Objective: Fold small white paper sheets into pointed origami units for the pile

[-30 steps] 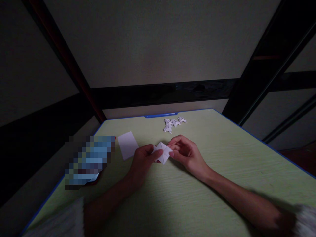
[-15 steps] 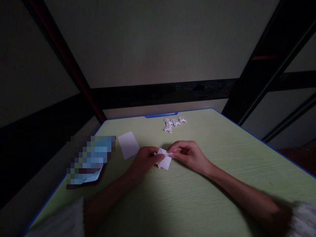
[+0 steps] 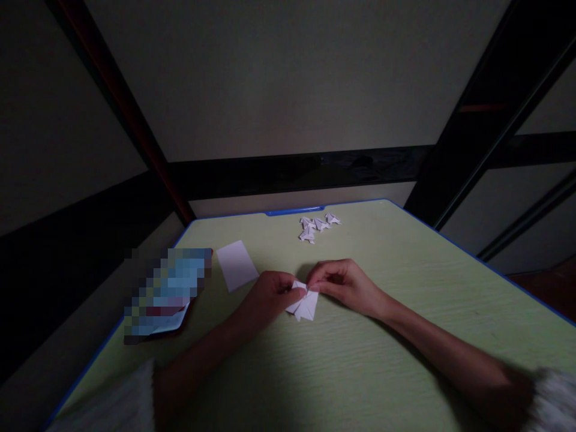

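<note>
A small white paper piece (image 3: 305, 305), partly folded into points, is held just above the pale green table (image 3: 405, 336). My left hand (image 3: 267, 295) pinches its left side with closed fingers. From the other side my right hand (image 3: 344, 285) pinches its top right corner, fingers pressed together. The two hands nearly meet over the paper. Part of the paper is hidden under my fingertips.
A flat white sheet (image 3: 236, 264) lies left of my hands. Several small folded white paper figures (image 3: 317, 226) sit near the far edge. A blurred blue packet (image 3: 165, 289) lies at the left edge. Dark beams and a wall stand behind the table.
The paper went from a spread diamond shape to a narrower folded shape. Both hands moved slightly toward me and lower, closing together on it.
</note>
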Demonstrator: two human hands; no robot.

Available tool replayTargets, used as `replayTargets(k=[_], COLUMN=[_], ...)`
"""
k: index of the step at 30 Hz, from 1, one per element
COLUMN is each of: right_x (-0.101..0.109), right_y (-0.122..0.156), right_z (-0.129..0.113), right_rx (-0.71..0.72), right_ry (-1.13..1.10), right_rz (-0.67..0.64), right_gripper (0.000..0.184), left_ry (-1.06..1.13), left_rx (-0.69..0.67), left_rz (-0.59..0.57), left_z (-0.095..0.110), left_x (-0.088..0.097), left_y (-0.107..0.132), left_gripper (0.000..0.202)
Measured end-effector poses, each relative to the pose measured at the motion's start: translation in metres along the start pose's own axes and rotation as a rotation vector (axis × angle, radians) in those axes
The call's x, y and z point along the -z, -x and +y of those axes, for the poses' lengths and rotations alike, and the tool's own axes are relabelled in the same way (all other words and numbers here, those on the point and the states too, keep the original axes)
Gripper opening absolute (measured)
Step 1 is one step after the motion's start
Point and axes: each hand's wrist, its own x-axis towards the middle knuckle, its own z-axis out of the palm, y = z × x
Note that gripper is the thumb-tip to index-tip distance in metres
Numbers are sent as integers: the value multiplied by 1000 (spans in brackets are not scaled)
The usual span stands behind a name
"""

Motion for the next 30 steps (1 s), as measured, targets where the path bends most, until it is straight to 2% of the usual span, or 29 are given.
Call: replayTargets(k=[9,13,20,30], right_x=[-6,-7,-6,-9], right_y=[2,3,0,0], right_z=[0,-1,-4,-5], right_rx=[-55,-59,-89,-161], right_ry=[52,26,-74,-104], right_rz=[10,25,30,82], right_gripper=[9,10,12,15], left_ry=[-24,-36,3,-41], left_rx=[-11,4,31,-9], left_rz=[38,7,37,50], left_z=[0,1,3,2], left_x=[-2,-2,-3,-3], left_y=[1,2,2,3], left_gripper=[20,21,16,17])
